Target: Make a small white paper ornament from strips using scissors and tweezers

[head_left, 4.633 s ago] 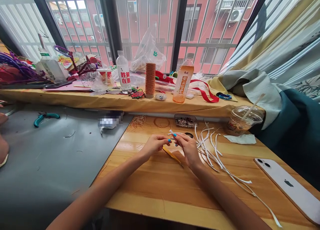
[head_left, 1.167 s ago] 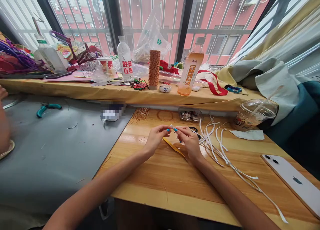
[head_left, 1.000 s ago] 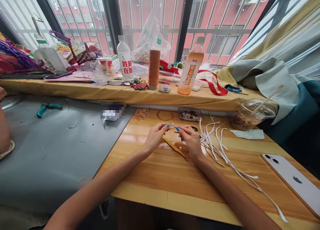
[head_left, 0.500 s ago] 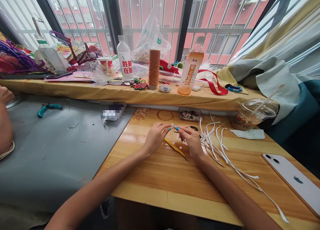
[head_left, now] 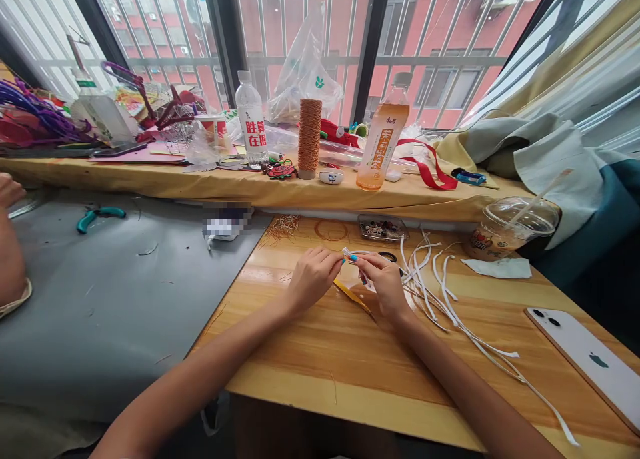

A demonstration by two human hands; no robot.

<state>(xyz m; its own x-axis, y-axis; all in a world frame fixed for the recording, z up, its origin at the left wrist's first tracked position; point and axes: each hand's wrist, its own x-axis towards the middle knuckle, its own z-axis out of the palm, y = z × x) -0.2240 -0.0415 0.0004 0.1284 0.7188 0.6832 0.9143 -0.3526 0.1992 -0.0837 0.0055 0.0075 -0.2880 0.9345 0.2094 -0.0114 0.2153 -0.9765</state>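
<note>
My left hand [head_left: 314, 277] and my right hand [head_left: 383, 280] meet over the wooden table [head_left: 310, 372], fingertips pinched together on a small white strip [head_left: 347, 252] held just above the surface. A thin yellow strip [head_left: 353, 294] lies on the table under my hands. A loose bundle of white strips [head_left: 435, 292] spreads out to the right of my right hand. Behind my hands sit a clear tray of small pieces [head_left: 383, 228] and a tuft of copper wire [head_left: 284, 227].
On the sill stand a copper thread spool [head_left: 309, 138], a water bottle [head_left: 251, 118] and an orange drink bottle [head_left: 383, 142]. A plastic cup [head_left: 510, 228], a tissue [head_left: 497, 267] and a white phone [head_left: 587, 364] lie right. Teal pliers [head_left: 97, 215] rest on the grey table; another person's arm [head_left: 10, 259] shows left.
My hands have stayed together on the white strip, with the left fingers shifting closer over it. The view has tilted down slightly since the oldest frame. The other person's arm moved a little.
</note>
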